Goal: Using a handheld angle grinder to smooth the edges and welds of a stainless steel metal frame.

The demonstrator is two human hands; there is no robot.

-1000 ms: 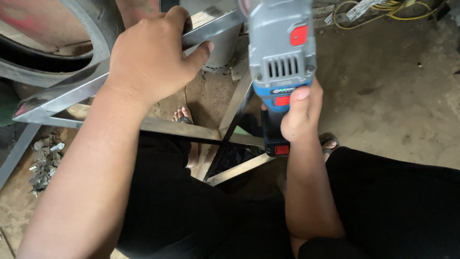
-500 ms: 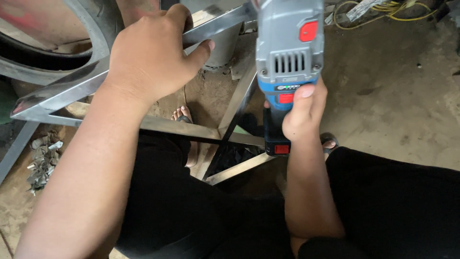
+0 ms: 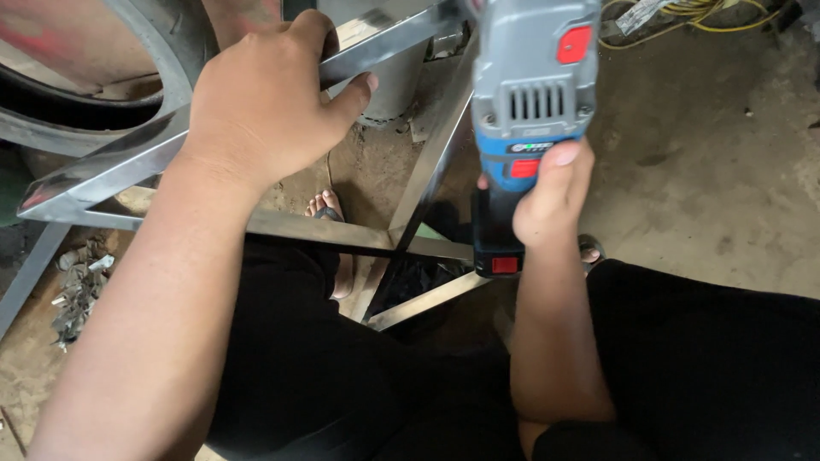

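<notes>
- A concrete floor (image 3: 709, 171) is spreading across the scene, dusty and stained, with the person's black-trousered legs (image 3: 342, 384) filling the bottom of the view.
- A shiny metal frame (image 3: 111, 166) of flat bars is standing in front of the person, its bars crossing just above the knees.
- The left hand (image 3: 265, 102) is closing over the top bar of the frame, fingers curled over the far edge and thumb pressing the near side.
- A grey and blue cordless power tool (image 3: 534, 94) is pointing away from the person, beside the frame's slanting bar; its working end is out of view.
- The right hand (image 3: 551, 192) is wrapping firmly around the tool's handle, just above the black battery (image 3: 495, 239).
- A bare foot in a sandal (image 3: 329, 218) is showing under the frame.
- Yellow cable (image 3: 692, 13) is lying at the top right.
- Small metal scraps (image 3: 77, 286) are lying on the floor at the left.
</notes>
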